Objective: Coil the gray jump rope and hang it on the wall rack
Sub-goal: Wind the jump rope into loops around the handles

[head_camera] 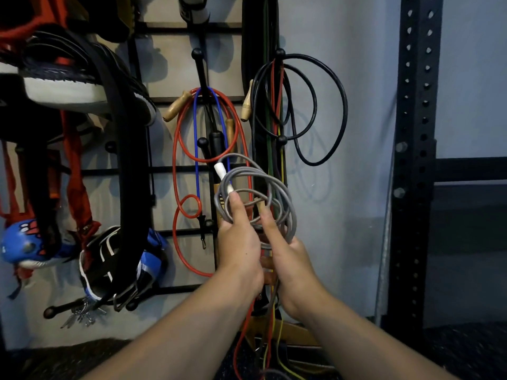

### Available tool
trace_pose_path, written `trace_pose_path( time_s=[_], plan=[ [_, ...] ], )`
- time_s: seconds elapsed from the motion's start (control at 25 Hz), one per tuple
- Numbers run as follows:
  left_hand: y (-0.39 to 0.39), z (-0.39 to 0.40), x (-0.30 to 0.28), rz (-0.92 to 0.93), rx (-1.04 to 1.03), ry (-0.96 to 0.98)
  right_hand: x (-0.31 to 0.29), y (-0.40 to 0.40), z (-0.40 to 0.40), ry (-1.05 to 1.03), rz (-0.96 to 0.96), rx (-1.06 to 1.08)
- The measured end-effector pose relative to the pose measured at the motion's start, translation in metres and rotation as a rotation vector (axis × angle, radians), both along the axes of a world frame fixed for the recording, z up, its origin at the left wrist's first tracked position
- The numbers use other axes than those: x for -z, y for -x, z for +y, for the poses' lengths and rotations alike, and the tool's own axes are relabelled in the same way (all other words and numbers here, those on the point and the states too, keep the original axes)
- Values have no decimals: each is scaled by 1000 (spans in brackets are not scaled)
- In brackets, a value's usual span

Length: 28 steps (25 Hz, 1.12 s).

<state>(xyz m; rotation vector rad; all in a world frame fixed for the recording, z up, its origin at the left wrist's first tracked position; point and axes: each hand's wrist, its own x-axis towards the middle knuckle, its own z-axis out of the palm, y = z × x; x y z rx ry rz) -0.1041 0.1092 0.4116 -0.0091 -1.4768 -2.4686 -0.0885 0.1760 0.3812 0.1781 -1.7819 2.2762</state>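
Note:
The gray jump rope (277, 187) is wound into several loose loops with a white handle (223, 175) sticking up at the left. My left hand (238, 239) grips the bundle near the handle, thumb up along the cord. My right hand (285, 250) holds the lower right side of the loops. Both hands are in front of the black wall rack (178, 168), just below a black peg (203, 142). A gray strand trails down between my wrists.
A red and a blue rope (196, 127) hang from an upper peg (197, 54). Black cords (329, 105) loop over the right peg (279, 53). Shoes and a black belt (123, 133) crowd the left. A perforated black steel upright (414, 160) stands at the right.

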Motion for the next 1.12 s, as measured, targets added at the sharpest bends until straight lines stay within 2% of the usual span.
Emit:
trace_pose_path(
  time_s=[0.2,0.48,0.6,0.72,0.92,1.04,1.12],
  plan=[
    [-3,-6,12,132,-66,166,-6,-5,-7,68,54,15],
    [-17,-19,22,76,121,220,-11,-5,6,-66,38,-76],
    [-14,-26,26,72,201,285,-16,-8,10,-116,-30,-123],
    [-15,-26,28,37,191,236,-13,-8,5,-64,-70,-157],
    [-18,-29,24,16,227,271,-3,3,6,77,-55,-123],
    [-14,-42,26,5,250,295,-8,5,16,-65,-47,-128],
    [-12,-52,23,49,137,328,-16,6,26,-202,-70,-117]
  ],
)
